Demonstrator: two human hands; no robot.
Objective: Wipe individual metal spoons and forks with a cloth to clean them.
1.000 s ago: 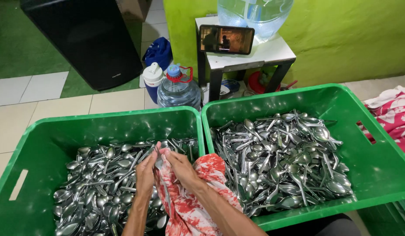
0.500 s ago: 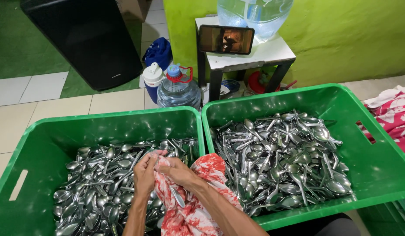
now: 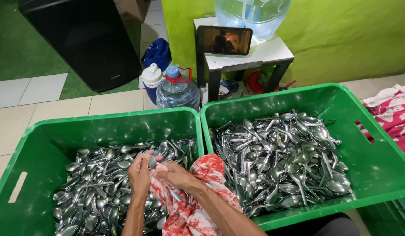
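Spoon [image 3: 152, 162], bowl up, axis near vertical, pinched between both hands in red-white cloth [image 3: 191, 205].
Left hand [image 3: 140, 174] and right hand [image 3: 178, 176] pressed together; crate wall [image 3: 198, 131] just right.

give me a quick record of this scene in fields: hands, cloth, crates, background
left hand: left hand holds a spoon by the cloth's edge
right hand: right hand grips the red and white cloth
crates: left green crate and right green crate, both piled with metal spoons
background: phone on a small white table, water jug on the floor
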